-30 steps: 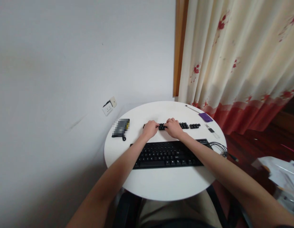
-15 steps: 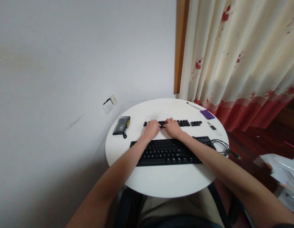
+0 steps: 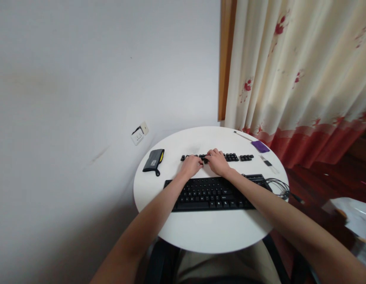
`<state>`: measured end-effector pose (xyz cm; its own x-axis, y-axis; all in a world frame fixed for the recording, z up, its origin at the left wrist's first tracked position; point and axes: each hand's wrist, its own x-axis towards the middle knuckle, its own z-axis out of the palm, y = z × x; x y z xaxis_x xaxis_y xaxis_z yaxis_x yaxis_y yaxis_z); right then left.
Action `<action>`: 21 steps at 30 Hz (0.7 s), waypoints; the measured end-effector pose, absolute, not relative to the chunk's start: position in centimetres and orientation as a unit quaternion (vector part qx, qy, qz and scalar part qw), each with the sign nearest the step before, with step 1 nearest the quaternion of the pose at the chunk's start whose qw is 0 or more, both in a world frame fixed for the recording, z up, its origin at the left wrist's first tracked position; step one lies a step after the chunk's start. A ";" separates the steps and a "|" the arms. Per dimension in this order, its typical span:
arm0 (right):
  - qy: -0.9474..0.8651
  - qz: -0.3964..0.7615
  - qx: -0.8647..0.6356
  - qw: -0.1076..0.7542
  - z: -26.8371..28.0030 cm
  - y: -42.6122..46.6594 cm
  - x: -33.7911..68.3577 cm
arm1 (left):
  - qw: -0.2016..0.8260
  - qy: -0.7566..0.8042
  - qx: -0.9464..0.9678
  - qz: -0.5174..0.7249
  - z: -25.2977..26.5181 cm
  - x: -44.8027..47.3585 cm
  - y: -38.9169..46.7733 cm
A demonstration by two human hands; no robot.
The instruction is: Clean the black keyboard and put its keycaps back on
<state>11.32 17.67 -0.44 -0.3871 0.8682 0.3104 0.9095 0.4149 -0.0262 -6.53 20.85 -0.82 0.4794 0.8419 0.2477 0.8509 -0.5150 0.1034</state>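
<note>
A row of loose black keycaps [image 3: 231, 157] lies on the white round table [image 3: 214, 230], behind a black keyboard [image 3: 205, 193]. My left hand [image 3: 191, 166] is over the left part of that row, fingers curled in, with a small dark keycap at the fingertips. Close beside it, my right hand [image 3: 217, 162] pinches a black keycap [image 3: 205, 160] between thumb and fingers. Both hands hide part of the row. The keyboard lies under my forearms, and my right forearm covers some of its right side.
A grey pouch [image 3: 153, 159] with a loop sits at the table's left. Toward the right edge are a purple cloth [image 3: 260, 146], a thin brush [image 3: 242, 135], a small black-and-clear tool [image 3: 268, 163] and the coiled cable [image 3: 280, 187]. Wall and curtain [image 3: 259, 79] stand behind.
The whole view has shifted slightly, so the table sits a little lower and further right. My hands are slightly further apart at the fingertips, still over the keycap row.
</note>
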 end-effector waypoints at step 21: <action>-0.850 -0.062 -0.507 0.131 -1.2 17.4 10.7 | -0.056 -0.463 -0.872 -0.153 0.2 -7.0 20.3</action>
